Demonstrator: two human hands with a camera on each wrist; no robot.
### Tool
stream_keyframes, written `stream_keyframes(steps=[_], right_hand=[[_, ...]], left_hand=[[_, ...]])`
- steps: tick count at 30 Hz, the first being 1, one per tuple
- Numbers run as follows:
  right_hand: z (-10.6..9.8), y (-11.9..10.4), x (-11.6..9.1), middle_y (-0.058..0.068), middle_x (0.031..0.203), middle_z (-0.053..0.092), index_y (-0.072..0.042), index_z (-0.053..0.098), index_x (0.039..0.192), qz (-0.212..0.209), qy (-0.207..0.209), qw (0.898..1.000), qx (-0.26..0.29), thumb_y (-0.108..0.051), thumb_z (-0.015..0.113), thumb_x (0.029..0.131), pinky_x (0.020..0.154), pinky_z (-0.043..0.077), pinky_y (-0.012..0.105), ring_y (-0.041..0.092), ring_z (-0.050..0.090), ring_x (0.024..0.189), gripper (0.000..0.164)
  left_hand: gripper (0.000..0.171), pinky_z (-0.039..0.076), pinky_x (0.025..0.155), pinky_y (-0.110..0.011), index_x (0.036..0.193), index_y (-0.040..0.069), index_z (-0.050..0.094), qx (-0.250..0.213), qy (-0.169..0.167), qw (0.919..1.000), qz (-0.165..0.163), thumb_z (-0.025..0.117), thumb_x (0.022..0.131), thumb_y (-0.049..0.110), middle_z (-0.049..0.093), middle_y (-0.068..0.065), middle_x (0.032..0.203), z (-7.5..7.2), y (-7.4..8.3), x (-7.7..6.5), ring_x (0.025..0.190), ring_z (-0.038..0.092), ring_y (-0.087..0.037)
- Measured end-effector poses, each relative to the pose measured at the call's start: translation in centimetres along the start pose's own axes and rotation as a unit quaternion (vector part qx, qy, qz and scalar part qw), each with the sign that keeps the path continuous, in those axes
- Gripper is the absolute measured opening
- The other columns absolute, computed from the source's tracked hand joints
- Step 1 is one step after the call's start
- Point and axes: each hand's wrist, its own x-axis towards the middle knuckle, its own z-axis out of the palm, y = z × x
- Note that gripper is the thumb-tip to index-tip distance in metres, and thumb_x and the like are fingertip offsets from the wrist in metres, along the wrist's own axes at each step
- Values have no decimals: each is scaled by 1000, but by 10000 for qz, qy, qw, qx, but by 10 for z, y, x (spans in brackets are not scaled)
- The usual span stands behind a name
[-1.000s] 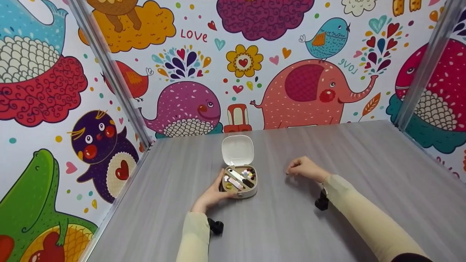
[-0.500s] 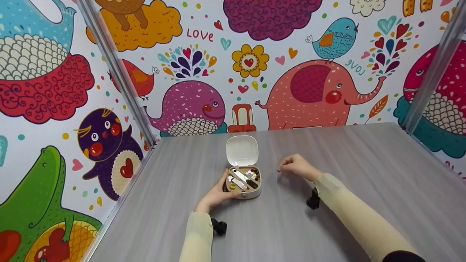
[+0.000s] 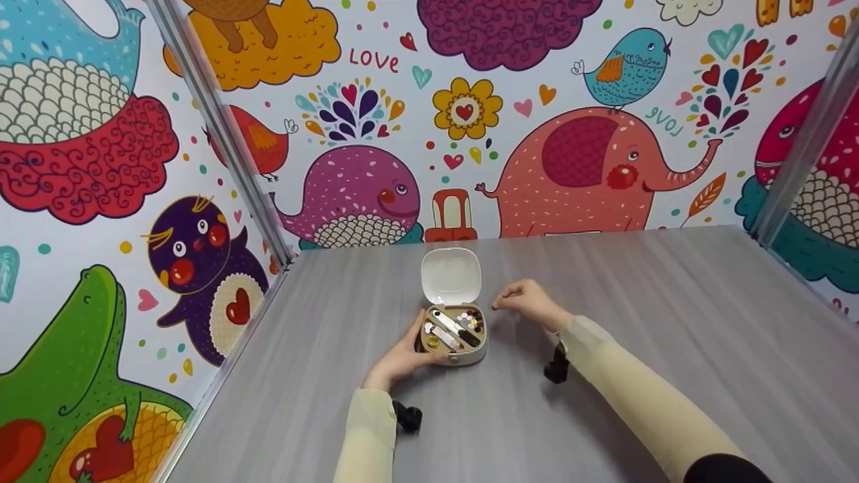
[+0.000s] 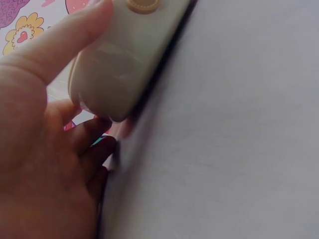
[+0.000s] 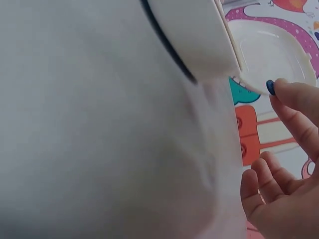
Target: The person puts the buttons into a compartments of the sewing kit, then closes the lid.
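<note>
A small cream case [image 3: 471,359], like a sewing kit, stands on the table with its white lid [image 3: 451,276] raised. My left hand [image 3: 400,359] grips the case, thumb across the front and fingers round the left side; the left wrist view shows the thumb near a tan round tab [image 4: 143,4]. Inside, a white-and-black tool [image 3: 456,327] lies in the slanting middle slot. Small coloured round pieces [image 3: 471,320] fill the right compartment. Just right of the case, above the table, my right hand [image 3: 533,305] pinches a tiny dark blue button-like piece [image 5: 270,87] between thumb and forefinger.
A pale tube with a pinkish label [image 3: 444,337] and a small yellow round item [image 3: 433,342] lie in the case's left compartment. The grey table [image 3: 644,302] ends at a wall printed with cartoon animals [image 3: 577,174]. Metal posts [image 3: 221,134] stand at its corners.
My right hand has moved left, closer to the case, with the dark piece between its fingertips. The left hand keeps its grip on the case. The head view has shifted slightly.
</note>
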Motion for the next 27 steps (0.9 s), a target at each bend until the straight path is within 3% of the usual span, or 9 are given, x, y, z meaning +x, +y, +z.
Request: stream_keyframes(steps=[10, 18, 23, 27], right_hand=[[22, -11, 10, -1, 70, 65, 4, 74, 83, -242, 98, 9996, 143, -5, 71, 81, 56, 48, 28, 18, 56, 62, 10], [38, -15, 16, 8, 71, 67, 1, 75, 82, -245, 353, 9987, 283, -4, 71, 79, 51, 45, 23, 12, 53, 57, 7], [51, -14, 20, 3, 72, 65, 4, 75, 82, -190, 680, 9975, 12, -4, 73, 78, 53, 43, 21, 10, 51, 61, 9], [59, -14, 22, 5, 81, 59, 2, 75, 80, -160, 845, 9961, -187, -6, 76, 78, 65, 41, 24, 15, 49, 76, 9]], left_hand=[[111, 12, 116, -50, 156, 6, 6, 48, 20, 10000, -22, 82, 78, 27, 9, -22, 159, 0, -1, 1, 144, 10, -38], [112, 12, 115, -52, 155, 5, 3, -41, -22, 10000, 51, 82, 78, 27, 7, -22, 159, 0, -1, 2, 144, 11, -40], [113, 14, 115, -51, 155, 4, 3, -13, -26, 10000, 85, 82, 78, 27, 8, -23, 159, -1, -1, 2, 143, 13, -40], [114, 15, 115, -50, 156, 6, 3, -58, -10, 10000, 64, 83, 77, 26, 10, -23, 159, 0, -1, 2, 143, 15, -40]])
